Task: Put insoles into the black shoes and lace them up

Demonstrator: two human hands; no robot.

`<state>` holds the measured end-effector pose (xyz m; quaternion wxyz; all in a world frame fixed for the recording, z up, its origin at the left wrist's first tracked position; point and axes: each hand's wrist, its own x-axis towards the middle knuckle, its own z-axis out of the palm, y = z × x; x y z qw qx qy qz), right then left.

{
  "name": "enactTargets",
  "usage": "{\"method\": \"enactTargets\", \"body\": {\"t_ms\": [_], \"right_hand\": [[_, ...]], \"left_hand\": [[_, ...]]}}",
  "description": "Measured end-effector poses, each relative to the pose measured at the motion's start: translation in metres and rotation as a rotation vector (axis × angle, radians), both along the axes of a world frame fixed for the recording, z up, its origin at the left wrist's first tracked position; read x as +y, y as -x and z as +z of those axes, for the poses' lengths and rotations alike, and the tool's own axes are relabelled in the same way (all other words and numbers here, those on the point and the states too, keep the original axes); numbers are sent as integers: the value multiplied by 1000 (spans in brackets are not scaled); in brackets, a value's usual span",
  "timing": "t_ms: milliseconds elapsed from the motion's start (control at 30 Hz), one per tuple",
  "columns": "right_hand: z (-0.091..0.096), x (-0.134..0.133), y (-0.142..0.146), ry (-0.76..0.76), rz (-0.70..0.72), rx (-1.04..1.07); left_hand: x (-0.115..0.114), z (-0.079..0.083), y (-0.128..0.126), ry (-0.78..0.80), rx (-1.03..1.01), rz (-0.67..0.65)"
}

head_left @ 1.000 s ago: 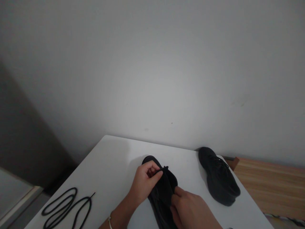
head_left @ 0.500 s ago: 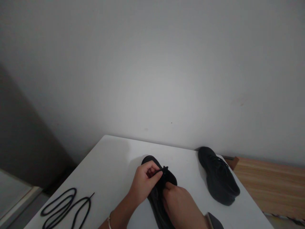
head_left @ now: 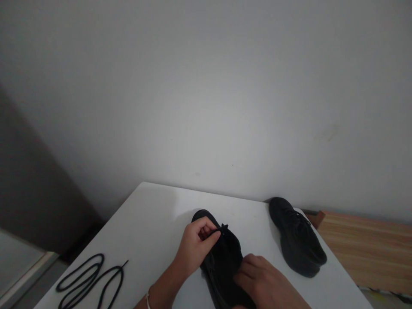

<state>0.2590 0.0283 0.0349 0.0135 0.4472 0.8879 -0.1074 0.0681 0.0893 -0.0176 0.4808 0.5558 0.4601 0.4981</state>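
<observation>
A black lace-up shoe [head_left: 222, 268] lies on the white table, toe pointing to the far side. My left hand [head_left: 196, 244] is closed over its front, thumb and forefinger pinching a dark strip that looks like the shoelace [head_left: 223, 227], near the tongue. Its pinched part is mostly hidden by the fingers. On the other side, my right hand [head_left: 260, 279] grips the right edge of the shoe's opening, fingers curled at the inside. The inside is very dark. A loose black shoelace [head_left: 96, 274] lies in loops to the left.
A second black shoe [head_left: 296, 238], with laces in it, stands at the table's right edge. The white table [head_left: 154, 214] meets a pale wall [head_left: 206, 107]. Lower and to the right is a wood-grain surface [head_left: 363, 249].
My right hand has moved right and toward me, out from the shoe's middle to the edge of its opening, which now stands wider. My left hand keeps its pinch.
</observation>
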Motion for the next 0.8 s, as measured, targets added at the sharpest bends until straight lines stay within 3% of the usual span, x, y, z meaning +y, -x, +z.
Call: {"method": "enactTargets", "body": {"t_ms": [133,333,800], "right_hand": [[-21,0,-3,-91,133,-125],[-37,7,8,-84,180,-219],[-67,6,-3,-246,243,44]], "left_hand": [[0,-2,0,5,3,-3],[0,-2,1,1,13,-22],[0,-2,2,-23,32,-5]]}}
